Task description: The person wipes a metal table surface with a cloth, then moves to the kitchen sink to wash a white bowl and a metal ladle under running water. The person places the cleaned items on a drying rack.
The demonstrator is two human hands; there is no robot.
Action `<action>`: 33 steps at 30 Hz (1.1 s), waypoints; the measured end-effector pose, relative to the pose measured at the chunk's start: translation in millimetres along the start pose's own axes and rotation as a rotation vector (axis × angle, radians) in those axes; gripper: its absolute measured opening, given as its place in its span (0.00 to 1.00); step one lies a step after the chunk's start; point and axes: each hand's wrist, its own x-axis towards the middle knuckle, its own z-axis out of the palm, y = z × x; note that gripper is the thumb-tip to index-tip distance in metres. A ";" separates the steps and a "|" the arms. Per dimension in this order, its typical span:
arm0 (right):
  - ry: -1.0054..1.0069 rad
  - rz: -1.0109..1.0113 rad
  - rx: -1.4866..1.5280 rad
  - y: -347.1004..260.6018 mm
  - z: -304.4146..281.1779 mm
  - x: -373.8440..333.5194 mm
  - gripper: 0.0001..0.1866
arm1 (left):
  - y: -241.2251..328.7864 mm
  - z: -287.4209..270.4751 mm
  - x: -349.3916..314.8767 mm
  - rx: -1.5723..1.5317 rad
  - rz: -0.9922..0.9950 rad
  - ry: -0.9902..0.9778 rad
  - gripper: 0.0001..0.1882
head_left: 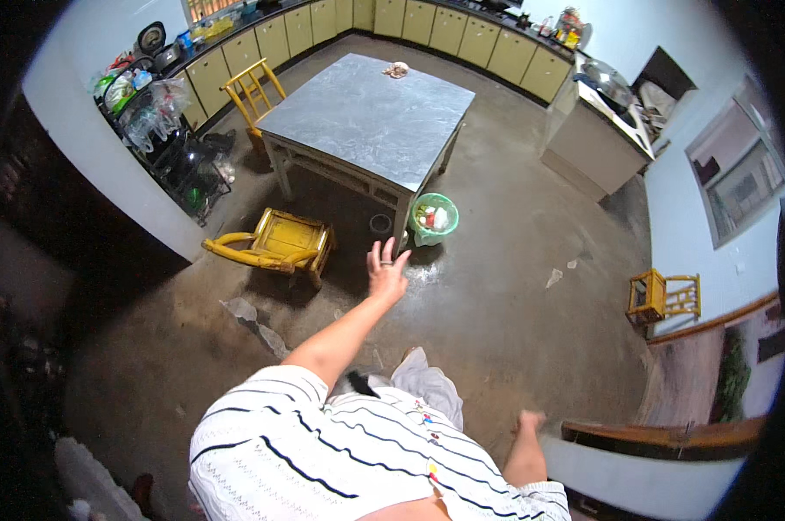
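Note:
My left hand [386,273] is stretched out ahead of me, fingers apart and bent a little, holding nothing. It appears in front of the near corner of a grey-topped table [358,113], and I see no contact with it. Just past the fingertips stands a green waste bin [436,221] with white and red rubbish inside. A yellow wooden chair [290,241] is to the left of that hand. Low at my right side hangs my right hand [529,420]; it is small and blurred, so its fingers cannot be made out.
Another yellow chair [255,91] stands at the table's left side, and a small one [661,297] by the right wall. Cabinets [401,19] line the back. A black rack [175,156] with bags is at left. Scraps [555,276] lie on the floor.

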 end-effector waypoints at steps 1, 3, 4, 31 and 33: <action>-0.124 -0.026 -0.110 -86.2 43.9 -16.3 0.43 | -25.1 -0.9 19.4 0.137 -0.098 -0.079 0.33; -0.273 -0.636 -0.385 -254.0 98.0 -81.7 0.35 | -79.4 -15.4 35.2 0.312 -0.245 -0.067 0.30; -0.432 -0.732 -0.262 -357.3 88.0 -156.8 0.29 | -100.4 -39.6 40.5 0.383 -0.366 -0.080 0.31; -0.842 -1.921 -0.366 -1331.5 487.5 -111.9 0.27 | -245.5 200.0 717.8 -0.104 -0.884 0.229 0.35; -0.907 -1.831 -0.100 -1397.9 562.8 -132.2 0.27 | -289.6 231.6 755.0 -0.020 -0.882 0.280 0.33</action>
